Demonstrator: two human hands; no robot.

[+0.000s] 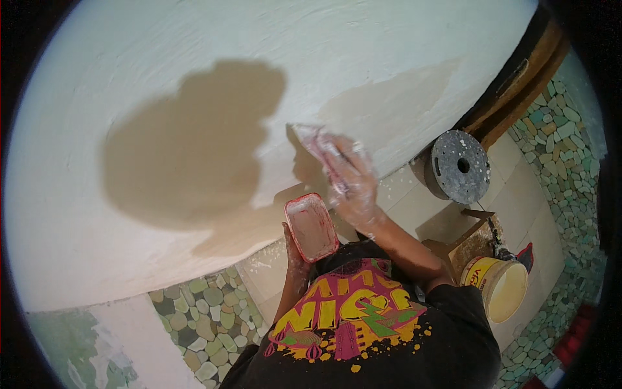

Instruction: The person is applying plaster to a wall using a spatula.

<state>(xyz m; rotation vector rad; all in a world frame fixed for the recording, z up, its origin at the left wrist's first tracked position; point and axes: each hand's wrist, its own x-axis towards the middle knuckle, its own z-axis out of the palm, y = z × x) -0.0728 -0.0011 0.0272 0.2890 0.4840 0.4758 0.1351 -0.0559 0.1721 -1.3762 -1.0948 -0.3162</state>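
My right hand (pixel 355 185), smeared with white paste, is raised in front of the pale wall (pixel 194 39). Its fingers are closed around a flat, paste-coated putty spreader (pixel 317 144), pink and white, whose pointed corner is toward the wall; whether it touches the wall I cannot tell. Lower and to the left, my left hand (pixel 295 251) grips a red rectangular tub (pixel 331 223) from its side and underneath. Whitish putty coats the inside of the tub, with red showing through in streaks. Most of the left hand's fingers are hidden under the tub.
On the tiled floor at right stand a round grey speckled drum (pixel 447 165), a small wooden stool (pixel 476 243) and a yellow bucket (pixel 508 292). A brown wooden piece (pixel 518 84) meets the wall at upper right. Pebble-patterned flooring (pixel 207 318) lies at lower left and far right.
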